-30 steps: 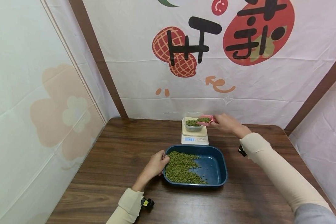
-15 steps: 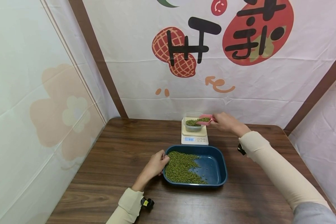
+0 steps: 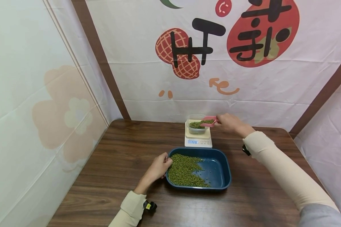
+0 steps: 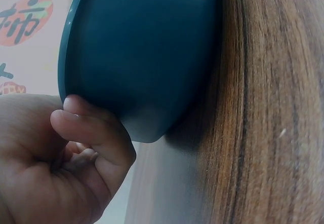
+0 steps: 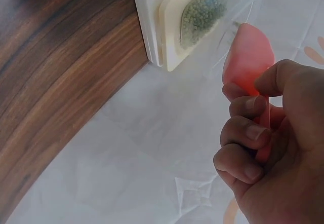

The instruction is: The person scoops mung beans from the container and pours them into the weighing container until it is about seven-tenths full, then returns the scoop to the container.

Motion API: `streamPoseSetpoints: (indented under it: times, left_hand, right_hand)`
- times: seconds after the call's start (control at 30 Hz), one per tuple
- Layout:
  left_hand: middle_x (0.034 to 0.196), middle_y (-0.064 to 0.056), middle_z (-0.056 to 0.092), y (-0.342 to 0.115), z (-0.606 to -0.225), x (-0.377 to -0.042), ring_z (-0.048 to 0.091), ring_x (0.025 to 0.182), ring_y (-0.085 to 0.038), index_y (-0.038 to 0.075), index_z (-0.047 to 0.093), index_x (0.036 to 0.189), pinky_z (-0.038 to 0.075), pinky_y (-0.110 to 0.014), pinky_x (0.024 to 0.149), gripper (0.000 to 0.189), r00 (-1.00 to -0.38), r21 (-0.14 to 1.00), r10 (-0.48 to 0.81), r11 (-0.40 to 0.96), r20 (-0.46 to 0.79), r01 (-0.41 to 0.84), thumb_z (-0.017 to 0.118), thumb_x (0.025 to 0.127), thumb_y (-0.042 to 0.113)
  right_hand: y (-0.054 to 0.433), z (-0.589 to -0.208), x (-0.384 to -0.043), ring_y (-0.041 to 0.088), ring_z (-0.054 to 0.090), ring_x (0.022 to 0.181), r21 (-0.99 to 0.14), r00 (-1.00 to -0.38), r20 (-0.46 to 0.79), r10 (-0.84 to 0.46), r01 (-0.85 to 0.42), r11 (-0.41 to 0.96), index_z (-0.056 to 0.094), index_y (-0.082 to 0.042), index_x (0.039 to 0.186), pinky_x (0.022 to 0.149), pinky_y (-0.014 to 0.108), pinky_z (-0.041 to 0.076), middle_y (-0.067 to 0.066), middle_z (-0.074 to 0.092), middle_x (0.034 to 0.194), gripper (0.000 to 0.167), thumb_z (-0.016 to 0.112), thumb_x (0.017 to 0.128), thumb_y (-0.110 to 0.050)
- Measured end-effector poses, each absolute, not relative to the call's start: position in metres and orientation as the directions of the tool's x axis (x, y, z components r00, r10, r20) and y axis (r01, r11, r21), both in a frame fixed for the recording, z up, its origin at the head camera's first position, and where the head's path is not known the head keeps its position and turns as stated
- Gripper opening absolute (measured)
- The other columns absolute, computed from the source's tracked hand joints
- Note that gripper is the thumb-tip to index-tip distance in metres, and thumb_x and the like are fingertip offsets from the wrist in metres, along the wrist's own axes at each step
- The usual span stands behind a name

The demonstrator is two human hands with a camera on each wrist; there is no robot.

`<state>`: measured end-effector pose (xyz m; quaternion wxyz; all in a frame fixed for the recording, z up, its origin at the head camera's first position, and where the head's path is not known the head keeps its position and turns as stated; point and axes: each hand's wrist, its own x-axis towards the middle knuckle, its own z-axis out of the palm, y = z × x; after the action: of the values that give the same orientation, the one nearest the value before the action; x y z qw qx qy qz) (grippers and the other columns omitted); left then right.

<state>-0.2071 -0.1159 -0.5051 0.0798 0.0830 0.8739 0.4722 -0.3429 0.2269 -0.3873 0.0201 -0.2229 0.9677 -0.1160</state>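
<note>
A pink scoop [image 5: 250, 57] is held by the handle in the right hand [image 3: 228, 122], whose fingers and thumb are closed around it. Green beans are carried in the scoop's bowl [image 3: 208, 121], which is pointed leftward from that grip, over the near-side edge of a clear plastic container [image 3: 197, 130]. Whether the container's rim is touched by the scoop cannot be told. More beans [image 3: 195, 125] are held in the container, just to the left of the right hand's grip. Beneath it, a white kitchen scale [image 3: 198, 145] is placed, below and to the left of the same grip (57.8 seems to be shown on its lit display).

A blue tray [image 3: 214, 171] is clamped at its left end by the left hand [image 3: 158, 166], with the fingers curled at the rim. To the right of this grip, the near half of the tray is covered by a heap of green beans [image 3: 182, 170], while its floor farther off is left mostly bare. Both grips are set above a brown wooden table [image 3: 116, 164], and beyond them a printed white cloth [image 3: 136, 78] is hung.
</note>
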Motion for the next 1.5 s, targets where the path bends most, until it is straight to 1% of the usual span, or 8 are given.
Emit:
streamPoseSetpoints:
  times: [0.2,0.43,0.53,0.77,0.97,1.33,1.5]
  left_hand:
    - [0.061,-0.001,0.044,-0.116,-0.505,-0.207,0.05,0.045,-0.014,0.011,0.043,0.083,0.045,-0.027,0.043,0.027,-0.973,0.841,0.22,0.536,-0.063,0.067,0.049,0.109,0.015]
    - [0.062,-0.001,0.045,-0.115,-0.505,-0.207,0.05,0.046,-0.014,0.011,0.043,0.083,0.045,-0.026,0.043,0.026,-0.975,0.839,0.213,0.54,-0.065,0.062,0.049,0.109,0.015]
    - [0.062,-0.001,0.045,-0.115,-0.505,-0.208,0.05,0.046,-0.014,0.011,0.043,0.083,0.045,-0.026,0.043,0.026,-0.975,0.839,0.211,0.541,-0.065,0.061,0.049,0.108,0.016]
    - [0.063,-0.001,0.045,-0.115,-0.505,-0.208,0.05,0.046,-0.014,0.011,0.042,0.083,0.045,-0.026,0.042,0.026,-0.975,0.839,0.211,0.54,-0.067,0.059,0.049,0.108,0.016]
    - [0.063,-0.001,0.045,-0.115,-0.505,-0.208,0.049,0.046,-0.014,0.011,0.042,0.083,0.045,-0.026,0.043,0.026,-0.974,0.839,0.217,0.54,-0.063,0.066,0.049,0.108,0.015]
    - [0.063,-0.002,0.047,-0.115,-0.505,-0.208,0.049,0.046,-0.014,0.011,0.043,0.084,0.045,-0.026,0.044,0.026,-0.973,0.84,0.223,0.538,-0.062,0.07,0.048,0.109,0.015]
    - [0.063,-0.002,0.048,-0.116,-0.506,-0.209,0.049,0.046,-0.014,0.011,0.043,0.083,0.044,-0.026,0.043,0.026,-0.974,0.838,0.22,0.542,-0.059,0.072,0.049,0.109,0.014]
  right_hand:
    - [0.226,-0.383,-0.343,0.019,0.047,0.065,-0.188,-0.891,0.028,-0.453,-0.45,0.873,0.062,-0.002,0.099,0.062,0.033,0.037,0.004,0.05,0.073,0.018,0.059,0.105,-0.019]
    - [0.226,-0.381,-0.344,0.02,0.046,0.065,-0.158,-0.887,0.033,-0.461,-0.46,0.874,0.059,-0.006,0.089,0.062,0.033,0.036,0.002,0.045,0.071,0.016,0.06,0.102,-0.015]
    - [0.225,-0.379,-0.345,0.021,0.046,0.066,-0.142,-0.886,0.034,-0.463,-0.463,0.875,0.059,-0.006,0.087,0.063,0.034,0.036,0.003,0.045,0.071,0.017,0.062,0.101,-0.015]
    - [0.224,-0.375,-0.345,0.022,0.048,0.068,-0.095,-0.883,0.021,-0.469,-0.468,0.878,0.061,-0.005,0.089,0.063,0.037,0.04,0.005,0.053,0.073,0.017,0.064,0.102,-0.016]
    - [0.223,-0.374,-0.344,0.024,0.054,0.068,-0.056,-0.883,0.01,-0.469,-0.469,0.881,0.063,-0.005,0.09,0.064,0.04,0.045,0.009,0.062,0.076,0.018,0.066,0.102,-0.018]
    - [0.222,-0.375,-0.346,0.025,0.055,0.07,-0.038,-0.885,0.013,-0.465,-0.465,0.885,0.065,-0.004,0.092,0.066,0.039,0.045,0.009,0.063,0.077,0.017,0.068,0.102,-0.018]
    - [0.22,-0.374,-0.344,0.025,0.056,0.072,-0.043,-0.89,0.004,-0.456,-0.456,0.889,0.066,-0.004,0.097,0.068,0.039,0.046,0.009,0.065,0.08,0.016,0.068,0.102,-0.019]
